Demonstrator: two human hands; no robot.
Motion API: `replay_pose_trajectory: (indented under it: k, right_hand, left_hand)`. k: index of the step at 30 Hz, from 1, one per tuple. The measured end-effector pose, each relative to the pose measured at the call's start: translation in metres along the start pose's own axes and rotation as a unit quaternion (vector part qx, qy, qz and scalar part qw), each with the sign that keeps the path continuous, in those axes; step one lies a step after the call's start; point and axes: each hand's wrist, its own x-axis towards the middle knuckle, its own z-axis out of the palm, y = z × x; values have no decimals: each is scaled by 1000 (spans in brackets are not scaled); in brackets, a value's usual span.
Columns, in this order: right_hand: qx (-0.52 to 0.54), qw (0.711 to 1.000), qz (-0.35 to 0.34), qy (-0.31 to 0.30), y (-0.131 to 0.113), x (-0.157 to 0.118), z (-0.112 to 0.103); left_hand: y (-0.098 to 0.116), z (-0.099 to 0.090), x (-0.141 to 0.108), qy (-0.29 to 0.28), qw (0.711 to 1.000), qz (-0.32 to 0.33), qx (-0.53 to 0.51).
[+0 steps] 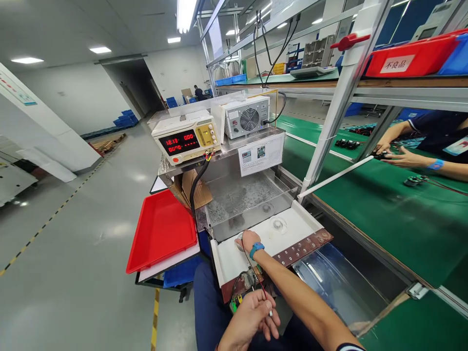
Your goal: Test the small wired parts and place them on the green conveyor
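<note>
On the white tray-like fixture (pixel 292 217), my right hand (pixel 250 241), with a blue wristband, bends down over a small round part (pixel 239 242) at the left; the fingertips are partly hidden. Thin dark and red wires (pixel 249 261) run from there toward my left hand (pixel 252 314). Near the front edge my left hand pinches the red wire, whose white end (pixel 271 313) shows by the fingers. Between the hands, a metal clamp-like device (pixel 249 279) sits on the brown strip (pixel 305 246). A second round fitting (pixel 278 224) lies farther right on the fixture.
A power supply (pixel 186 139) with red digits stands on the metal shelf, beside a grey fan unit (pixel 248 118). A red tray (pixel 164 229) is at the left. Right of the white post (pixel 329 117), a co-worker's hands (pixel 397 153) handle dark parts over the green bench (pixel 387 204).
</note>
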Motion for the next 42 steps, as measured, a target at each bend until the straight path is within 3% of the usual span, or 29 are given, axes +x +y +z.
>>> replay_pose_trajectory:
  k: [3,10,15,18,26,42]
  right_hand:
    - [-5,1000,-20,-24,10,2,1]
    - [5,985,-166,-47,43,3,3]
    - [17,984,-166,-61,47,9,7]
    - [16,984,-160,-70,48,13,10]
    - [14,987,-151,-59,50,14,13]
    - [16,985,-162,-52,50,10,11]
  left_hand:
    - [10,-8,1,44,998,38,-13]
    - [29,-49,28,171,978,116,-16]
    - [45,-59,66,219,961,157,64]
    - [41,-62,89,245,944,189,115]
    - [13,-69,114,249,938,190,150]
    - [9,-68,112,239,934,192,185]
